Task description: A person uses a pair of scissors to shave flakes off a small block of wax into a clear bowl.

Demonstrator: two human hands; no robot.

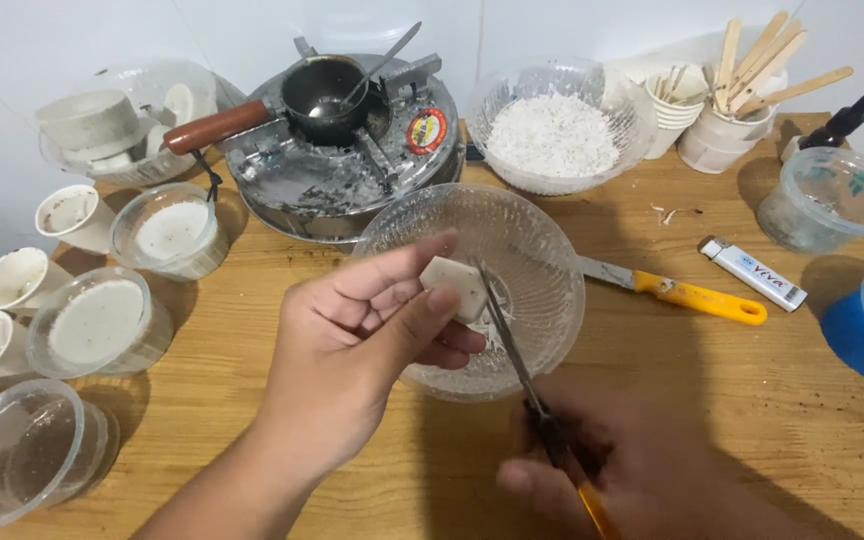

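White waxy block (pixel 455 287) pinched between left hand (pixel 352 350) thumb and fingers, held over clear plastic bowl (pixel 542 250) at frame centre so shavings drop inside. Right hand (pixel 632 470), blurred at lower right, closed around scissors (pixel 517 355); blade touches block.

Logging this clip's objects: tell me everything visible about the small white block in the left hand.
The white block is a small, waxy-looking off-white chunk with rounded corners and flat faces. The left hand pinches it between thumb and fingers above the clear ribbed plastic bowl. The thin metal blade of a tool in the blurred right hand touches its right edge.
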